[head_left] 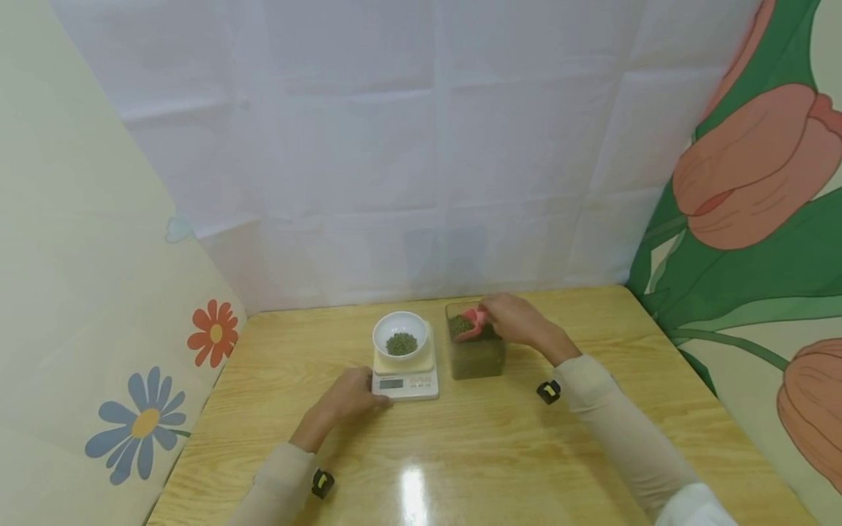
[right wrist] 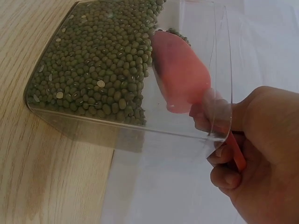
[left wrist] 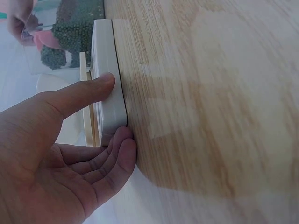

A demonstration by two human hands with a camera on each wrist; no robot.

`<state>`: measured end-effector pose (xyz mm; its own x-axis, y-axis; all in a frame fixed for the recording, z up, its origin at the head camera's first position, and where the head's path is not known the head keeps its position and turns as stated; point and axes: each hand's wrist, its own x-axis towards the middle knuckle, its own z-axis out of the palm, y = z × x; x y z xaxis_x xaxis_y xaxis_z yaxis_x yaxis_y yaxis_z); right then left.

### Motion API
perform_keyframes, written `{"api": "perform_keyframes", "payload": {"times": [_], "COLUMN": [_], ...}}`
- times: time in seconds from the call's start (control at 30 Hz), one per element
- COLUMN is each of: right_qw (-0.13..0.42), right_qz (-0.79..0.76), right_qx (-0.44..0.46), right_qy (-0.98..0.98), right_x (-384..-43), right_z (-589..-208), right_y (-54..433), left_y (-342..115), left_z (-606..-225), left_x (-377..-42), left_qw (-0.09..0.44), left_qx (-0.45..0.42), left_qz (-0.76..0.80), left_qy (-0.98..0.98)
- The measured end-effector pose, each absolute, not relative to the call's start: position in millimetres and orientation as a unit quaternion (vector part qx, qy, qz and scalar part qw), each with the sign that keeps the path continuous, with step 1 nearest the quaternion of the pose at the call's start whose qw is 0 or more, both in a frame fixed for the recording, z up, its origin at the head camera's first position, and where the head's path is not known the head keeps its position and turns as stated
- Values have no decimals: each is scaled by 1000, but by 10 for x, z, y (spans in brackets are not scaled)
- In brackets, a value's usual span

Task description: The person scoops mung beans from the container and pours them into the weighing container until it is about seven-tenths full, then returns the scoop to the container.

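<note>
1. Backdrop, white cloth with creases, hangs behind everything; floral panels flank it on both sides.
2. Counter, wood grain, carries the whole setup. Light glare near front edge.
3. Clear container, open-topped, stands upright right of the scale, near but apart. Loose green beans inside, heaped to one side in right wrist view.
4. Kitchen scale, white base with a cream platform, sits flat left of container.
5. Right hand, at container's rim: grip pinches the scoop handle, fingers curled round it.
6. Left hand, at scale's front left corner: grip pinches that corner, thumb on the front side, other fingers curled against the left side.
7. White bowl, upright on the platform. Small pile of green beans in the bottom.
8. Pink scoop, tilted inside container, tip at the beans. Can't tell how full.
9. Display on scale front, reading too small to make out.
</note>
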<state>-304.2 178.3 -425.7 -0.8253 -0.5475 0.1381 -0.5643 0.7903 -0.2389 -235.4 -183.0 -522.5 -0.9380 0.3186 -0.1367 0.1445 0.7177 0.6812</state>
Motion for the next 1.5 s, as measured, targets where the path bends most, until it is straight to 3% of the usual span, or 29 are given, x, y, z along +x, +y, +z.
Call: {"api": "perform_keyframes", "payload": {"times": [1.5], "right_qw": [59], "right_qz": [212], "right_qx": [264], "right_qy": [-939], "right_x": [-3001], "right_z": [-4313], "right_y": [1977], "left_y": [-1825], "left_z": [-5226], "left_x": [-2356], "left_qw": [126], "left_qx": [132], "left_qz": [355], "left_qy": [917]}}
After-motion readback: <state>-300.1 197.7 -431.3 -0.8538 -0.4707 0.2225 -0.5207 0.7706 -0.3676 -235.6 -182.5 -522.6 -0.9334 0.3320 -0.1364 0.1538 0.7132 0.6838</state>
